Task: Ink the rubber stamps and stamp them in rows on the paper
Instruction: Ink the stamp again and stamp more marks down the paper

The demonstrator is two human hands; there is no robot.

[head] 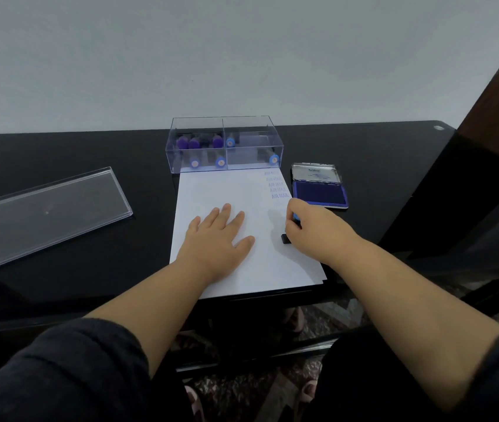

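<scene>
Colours on the desk
White paper [227,193] with blue "AIR MAIL" prints [277,184]; ink pad [320,193] deep blue, silver lid; stamp [291,228] blue top, black base; clear box [225,144] holds purple and blue-capped stamps; table [364,153] glossy black; sleeves dark navy.

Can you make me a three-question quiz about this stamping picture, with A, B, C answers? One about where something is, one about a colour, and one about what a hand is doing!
1. Where is the ink pad?
A. right of the paper
B. inside the clear box
C. under the box lid

2. What colour are the AIR MAIL prints?
A. red
B. green
C. blue-purple

3. What is the left hand doing?
A. lying flat on the paper
B. lifting the lid
C. reaching into the box

Answers:
1 A: it sits open on the black table by the paper's right edge.
2 C: the prints match the pad's ink.
3 A: its fingers are spread on the sheet while the right hand holds a stamp.
</scene>
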